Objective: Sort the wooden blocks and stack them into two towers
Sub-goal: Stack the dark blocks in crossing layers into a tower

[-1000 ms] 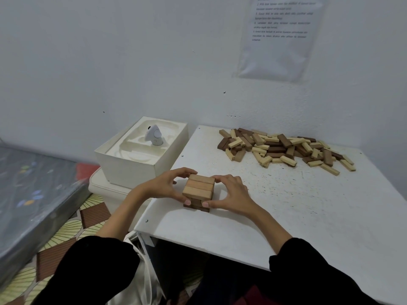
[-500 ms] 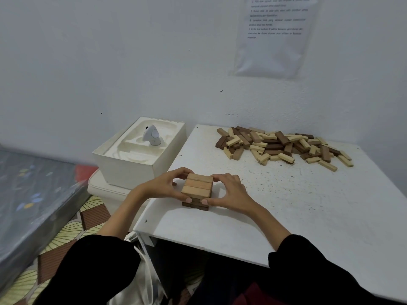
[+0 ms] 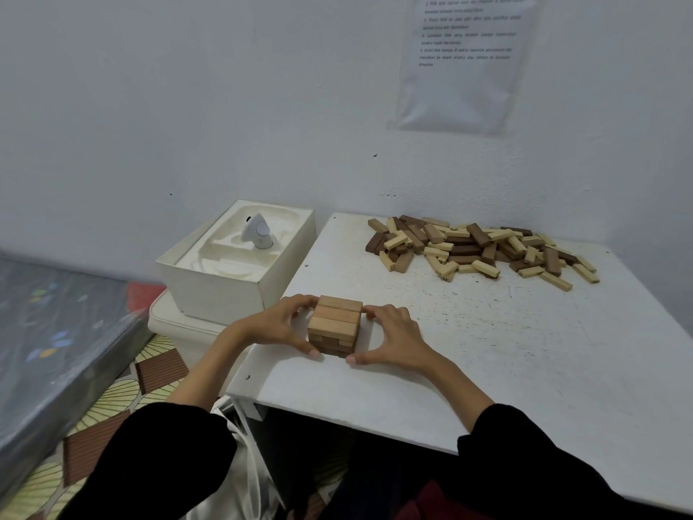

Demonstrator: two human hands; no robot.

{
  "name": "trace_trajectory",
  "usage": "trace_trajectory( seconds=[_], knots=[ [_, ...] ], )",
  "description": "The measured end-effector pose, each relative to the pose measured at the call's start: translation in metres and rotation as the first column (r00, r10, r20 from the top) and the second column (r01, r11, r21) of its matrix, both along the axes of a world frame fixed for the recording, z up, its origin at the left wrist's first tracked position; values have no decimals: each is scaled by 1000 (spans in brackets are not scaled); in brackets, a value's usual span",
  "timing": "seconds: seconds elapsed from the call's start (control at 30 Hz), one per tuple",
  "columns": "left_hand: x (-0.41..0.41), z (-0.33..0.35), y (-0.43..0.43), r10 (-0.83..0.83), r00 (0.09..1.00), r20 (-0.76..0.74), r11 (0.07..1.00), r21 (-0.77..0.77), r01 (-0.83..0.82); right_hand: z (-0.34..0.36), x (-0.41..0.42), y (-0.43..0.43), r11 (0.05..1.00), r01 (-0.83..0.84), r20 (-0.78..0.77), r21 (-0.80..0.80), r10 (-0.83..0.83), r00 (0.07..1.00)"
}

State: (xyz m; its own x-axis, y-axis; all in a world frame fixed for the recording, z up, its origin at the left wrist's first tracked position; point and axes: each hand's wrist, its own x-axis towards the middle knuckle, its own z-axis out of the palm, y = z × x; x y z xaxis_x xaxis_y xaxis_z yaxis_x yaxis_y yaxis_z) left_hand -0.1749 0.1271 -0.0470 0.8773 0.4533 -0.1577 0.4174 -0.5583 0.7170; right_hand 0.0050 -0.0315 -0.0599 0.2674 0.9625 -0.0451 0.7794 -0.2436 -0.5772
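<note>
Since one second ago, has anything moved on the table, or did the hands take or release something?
Nothing visibly changed. The left hand and the right hand still cup the short block stack from both sides. Nothing was taken or let go, and the loose pile of blocks lies at the back of the table as before.

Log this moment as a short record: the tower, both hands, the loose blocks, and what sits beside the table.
tower: one short tower near the front left edge of the table; three tan blocks side by side on top, darker layers beneath
hands: left hand and right hand cup the tower from either side, fingers curled round it
loose blocks: unsorted pile of pale, tan and dark blocks at the table's far side
second tower: none in view
beside table: white box, to the left
</note>
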Motion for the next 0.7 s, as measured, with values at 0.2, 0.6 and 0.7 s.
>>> trace_trajectory(
  seconds=[0.2, 0.6, 0.7],
  knots=[
    [0, -11, 0, 30, 999, 35, 998, 50, -31, -8, -9, 1, 999, 35, 83, 36, -37, 996],
    [0, -15, 1, 46, 999, 10, 997, 67, -46, -11, -12, 3, 991, 73, 73, 109, -81, 994],
    [0, -15, 1, 45, 999, 2, 997, 66, -45, -11, -12, 2, 990, 75, 65, 119, -84, 994]
  ],
)
